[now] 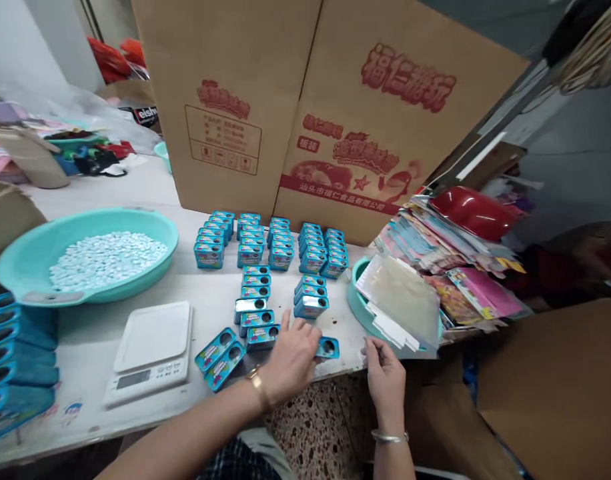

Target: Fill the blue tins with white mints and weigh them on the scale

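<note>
left hand point(296, 351) grips a blue tin point(329, 347); right hand point(385, 373) is pinched, contents unclear.

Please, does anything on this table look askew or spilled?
Two blue tins beside the scale are turned slantwise, unlike the straighter rows behind. I see no clear spill: the pale pieces lie inside their basin.

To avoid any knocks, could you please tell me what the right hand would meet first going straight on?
Probably the turquoise basin, just ahead of the right hand, though depth is hard to judge.
</note>
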`<action>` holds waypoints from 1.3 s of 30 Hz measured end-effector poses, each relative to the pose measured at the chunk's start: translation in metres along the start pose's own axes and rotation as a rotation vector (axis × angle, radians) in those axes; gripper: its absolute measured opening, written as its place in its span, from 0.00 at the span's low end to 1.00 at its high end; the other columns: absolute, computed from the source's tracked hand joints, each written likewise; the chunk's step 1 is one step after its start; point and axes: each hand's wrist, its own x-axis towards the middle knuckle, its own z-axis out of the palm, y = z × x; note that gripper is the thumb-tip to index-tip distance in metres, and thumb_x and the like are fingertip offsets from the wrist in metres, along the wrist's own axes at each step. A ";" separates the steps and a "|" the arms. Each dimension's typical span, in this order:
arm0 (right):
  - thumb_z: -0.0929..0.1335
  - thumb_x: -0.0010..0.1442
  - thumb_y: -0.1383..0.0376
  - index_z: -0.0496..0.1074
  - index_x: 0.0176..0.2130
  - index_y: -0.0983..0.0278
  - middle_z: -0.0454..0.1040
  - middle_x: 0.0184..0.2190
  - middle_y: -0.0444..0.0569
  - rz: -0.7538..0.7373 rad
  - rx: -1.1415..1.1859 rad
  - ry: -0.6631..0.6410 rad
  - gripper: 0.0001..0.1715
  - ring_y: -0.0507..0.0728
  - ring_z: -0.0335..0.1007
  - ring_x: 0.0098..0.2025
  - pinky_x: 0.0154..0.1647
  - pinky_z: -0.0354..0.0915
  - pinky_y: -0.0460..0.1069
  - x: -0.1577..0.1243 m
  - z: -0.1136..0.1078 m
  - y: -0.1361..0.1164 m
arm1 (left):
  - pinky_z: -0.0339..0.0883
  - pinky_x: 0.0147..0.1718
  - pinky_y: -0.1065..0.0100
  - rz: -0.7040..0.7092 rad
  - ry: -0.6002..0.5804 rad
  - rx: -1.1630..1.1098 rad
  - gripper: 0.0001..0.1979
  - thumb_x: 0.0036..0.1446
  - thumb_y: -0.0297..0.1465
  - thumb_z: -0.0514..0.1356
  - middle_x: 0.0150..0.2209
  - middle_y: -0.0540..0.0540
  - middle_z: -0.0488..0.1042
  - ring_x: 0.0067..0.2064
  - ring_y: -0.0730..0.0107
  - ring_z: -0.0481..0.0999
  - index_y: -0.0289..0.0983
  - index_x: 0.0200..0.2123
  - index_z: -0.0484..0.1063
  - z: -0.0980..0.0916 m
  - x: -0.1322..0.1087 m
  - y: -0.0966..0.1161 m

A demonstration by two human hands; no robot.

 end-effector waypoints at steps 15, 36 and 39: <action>0.67 0.57 0.48 0.74 0.39 0.65 0.74 0.30 0.48 -0.033 0.094 -0.077 0.23 0.56 0.68 0.31 0.34 0.65 0.50 -0.009 0.018 -0.027 | 0.40 0.65 0.44 -0.198 0.310 0.100 0.44 0.58 0.43 0.60 0.65 0.33 0.55 0.68 0.48 0.49 0.33 0.68 0.41 -0.007 -0.069 -0.028; 0.64 0.62 0.60 0.68 0.53 0.63 0.72 0.47 0.56 -0.692 -0.338 -0.417 0.21 0.62 0.66 0.52 0.54 0.61 0.57 0.002 0.123 -0.117 | 0.33 0.62 0.34 -0.311 0.451 0.188 0.28 0.56 0.30 0.63 0.70 0.47 0.46 0.70 0.39 0.38 0.56 0.58 0.67 0.026 -0.181 -0.101; 0.71 0.52 0.60 0.49 0.67 0.60 0.55 0.65 0.60 -0.676 -0.751 -0.579 0.50 0.68 0.48 0.67 0.62 0.51 0.62 0.067 0.117 -0.105 | 0.41 0.62 0.33 -0.277 0.396 0.166 0.29 0.57 0.25 0.60 0.70 0.46 0.48 0.70 0.40 0.39 0.56 0.59 0.65 0.021 -0.181 -0.104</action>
